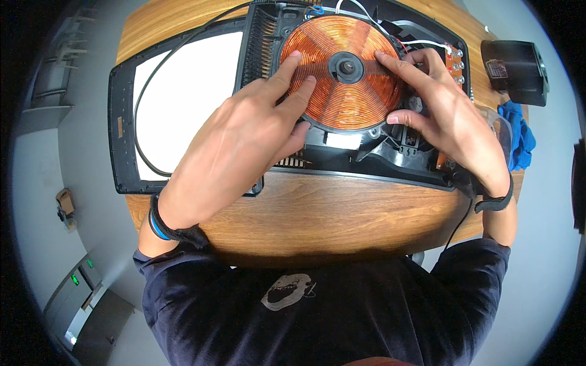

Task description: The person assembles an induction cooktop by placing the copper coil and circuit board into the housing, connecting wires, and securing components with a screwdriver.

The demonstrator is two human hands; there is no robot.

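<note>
A round copper induction coil (348,107) with a black hub sits inside the opened black cooker housing (360,165). On its left side my left hand (241,131) lies with two fingers stretched across the windings; the thumb is near the lower left rim. My right hand (452,110) is at the opposite side, index fingertip on the windings and thumb at the lower right rim, fingers apart. Neither hand's fingers close round the coil. An orange circuit board (454,64) shows beyond the right hand, with white wires (427,43) running to it from the coil area.
At left lies a black-framed panel with a white face (189,91), a black cable (139,116) curving over it. A black box-shaped part (516,72) and a blue cloth (517,134) are at the right of the wooden table (317,213). Its curved front edge is close to my body.
</note>
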